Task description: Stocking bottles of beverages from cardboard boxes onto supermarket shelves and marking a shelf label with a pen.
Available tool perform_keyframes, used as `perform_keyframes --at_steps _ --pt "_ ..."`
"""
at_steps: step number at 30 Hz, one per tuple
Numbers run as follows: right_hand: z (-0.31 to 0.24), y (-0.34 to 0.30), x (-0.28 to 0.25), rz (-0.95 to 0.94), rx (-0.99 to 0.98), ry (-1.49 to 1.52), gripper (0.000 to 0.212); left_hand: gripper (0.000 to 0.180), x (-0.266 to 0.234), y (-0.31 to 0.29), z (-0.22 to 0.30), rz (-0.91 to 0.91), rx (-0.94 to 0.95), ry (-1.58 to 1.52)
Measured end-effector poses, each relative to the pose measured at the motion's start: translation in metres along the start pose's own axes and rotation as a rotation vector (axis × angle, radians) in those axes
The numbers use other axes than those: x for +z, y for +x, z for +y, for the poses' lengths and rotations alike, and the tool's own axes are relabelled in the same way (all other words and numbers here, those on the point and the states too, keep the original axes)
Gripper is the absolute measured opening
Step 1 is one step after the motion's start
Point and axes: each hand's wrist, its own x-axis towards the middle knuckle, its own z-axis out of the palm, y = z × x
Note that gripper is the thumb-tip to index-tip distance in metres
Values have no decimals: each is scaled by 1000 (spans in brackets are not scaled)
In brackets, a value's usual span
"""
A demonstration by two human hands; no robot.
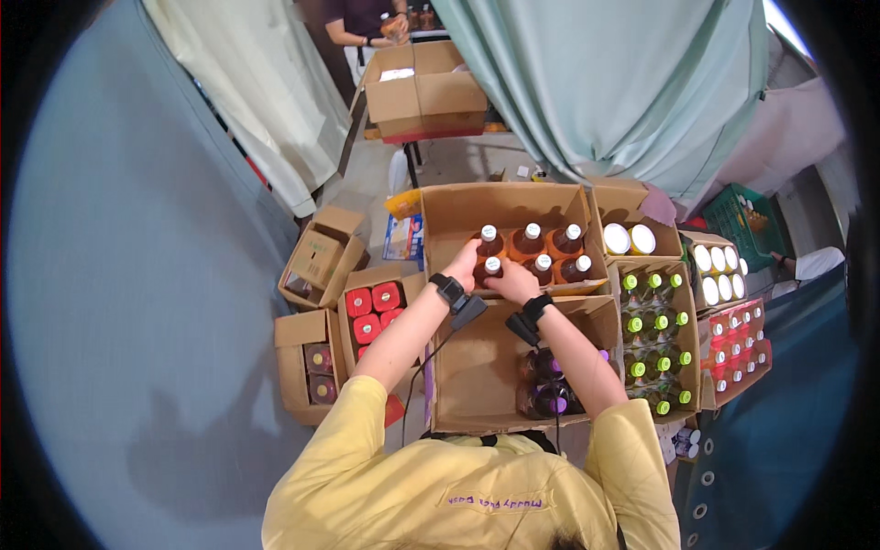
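Observation:
A cardboard box (587, 197) in front of me holds several bottles of orange-brown drink with white caps, standing in two rows on its right side. My left hand (464, 264) is closed around the left side of the near-left drink bottle (492, 267). From the right, my right hand (515, 282) closes on the same bottle, its fingers partly hidden. Right behind it stands another drink bottle (490, 240), close to my left fingertips. Nearer to me, below my forearms, an open box (472, 367) contains dark bottles with purple caps (548, 403) at its right.
To the right are boxes of green-capped bottles (662, 323), white-lidded containers (629, 240) and red bottles (733, 344). Red-topped packs (367, 327) sit in a box at left. Beyond, a person (371, 23) holds a bottle behind another box (426, 105). Curtains (596, 82) hang around.

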Motion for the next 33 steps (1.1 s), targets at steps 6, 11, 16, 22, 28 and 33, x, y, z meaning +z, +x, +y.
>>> perform_keyframes --at_steps 6,11,16,22,28,33 --pt "-9 1 2 113 13 -125 51 45 13 -10 9 87 -108 -13" --pt "-3 -2 6 260 -88 -135 44 38 8 -1 2 6 -39 69" --pt "-11 -30 -15 455 -225 -105 40 52 13 -24 4 -42 214 432" --pt "-63 -88 -74 666 -373 39 31 54 35 -99 -15 -78 668 636" --pt "-89 -180 -129 813 -379 152 30 54 97 -181 -57 186 1290 902" --pt "-79 -274 -141 844 -276 95 34 84 119 -208 -86 -233 1370 969"
